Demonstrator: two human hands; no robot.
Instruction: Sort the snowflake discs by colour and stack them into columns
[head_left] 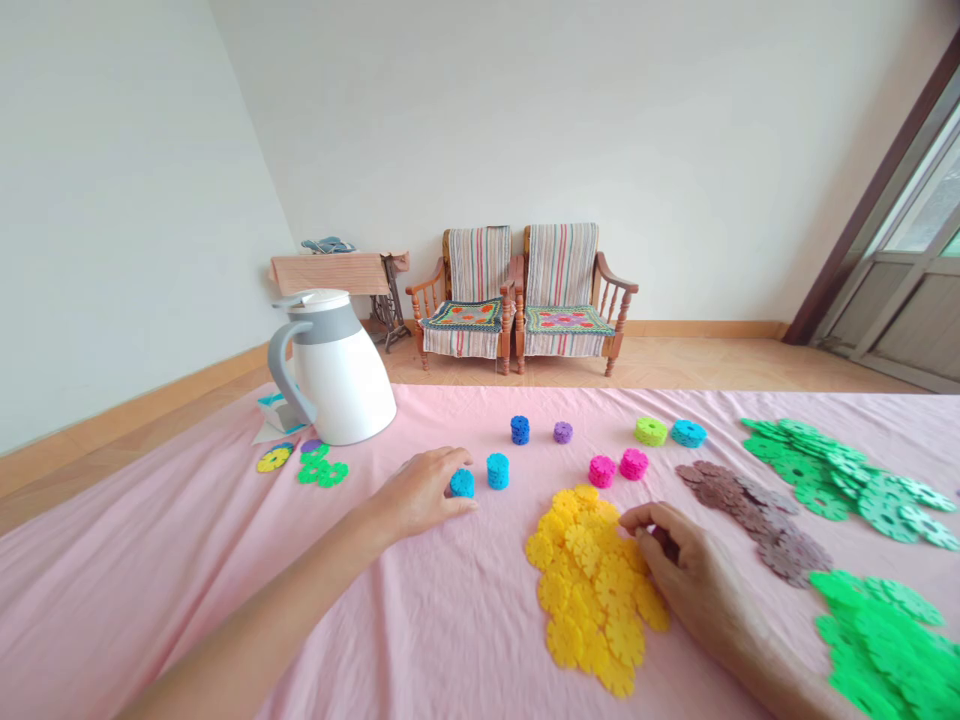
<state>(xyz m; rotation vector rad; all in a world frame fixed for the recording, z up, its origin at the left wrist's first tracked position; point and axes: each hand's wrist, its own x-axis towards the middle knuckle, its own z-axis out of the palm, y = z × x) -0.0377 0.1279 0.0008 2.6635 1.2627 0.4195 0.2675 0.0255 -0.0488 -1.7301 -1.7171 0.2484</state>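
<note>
My left hand (424, 490) is around the left side of a short stack of light blue snowflake discs (462, 484). Its thumb is in front of the stack and its fingers are behind, spread apart. Just to the right stands another light blue stack (498, 471). My right hand (686, 565) is at the right edge of a loose pile of yellow snowflake discs (589, 580). Its fingers are curled in, with thumb and forefinger close together; whatever may be between them is hidden.
Farther back stand dark blue (520, 430), purple (563, 432), pink (602, 471), lime (651, 431) and blue (688, 433) stacks. Brown (757, 520) and green discs (885, 640) lie right. A white jug (341, 380) and scattered discs (322, 468) are left on the pink cloth (315, 600).
</note>
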